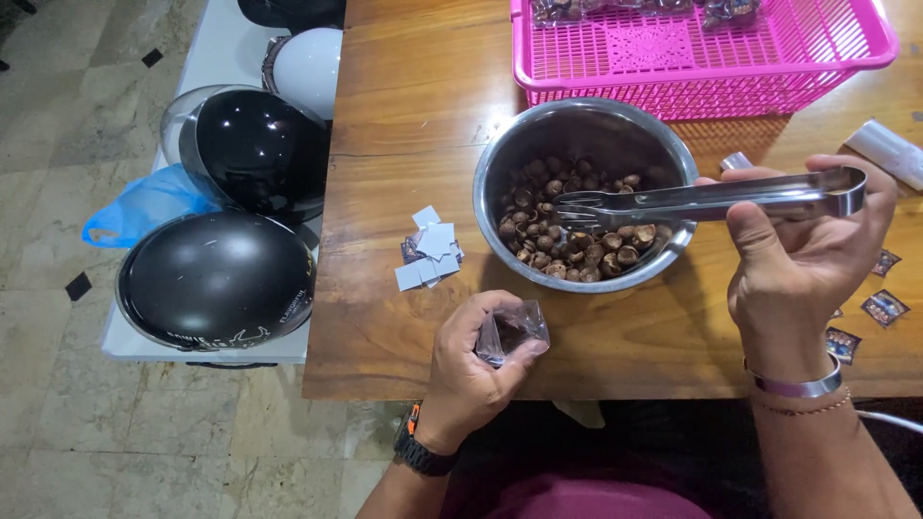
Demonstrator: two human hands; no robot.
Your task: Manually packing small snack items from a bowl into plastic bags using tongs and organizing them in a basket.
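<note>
My left hand holds a small clear plastic bag near the table's front edge, just in front of a steel bowl. The bowl is full of small brown round snacks. My right hand grips metal tongs held level over the bowl, their tips above the snacks with nothing visibly between them. A watch sits on my left wrist, bracelets on my right.
A pink plastic basket with packets stands behind the bowl. Small white paper squares lie left of the bowl, printed labels at the right. Helmets and a blue bag rest on a white surface beside the wooden table.
</note>
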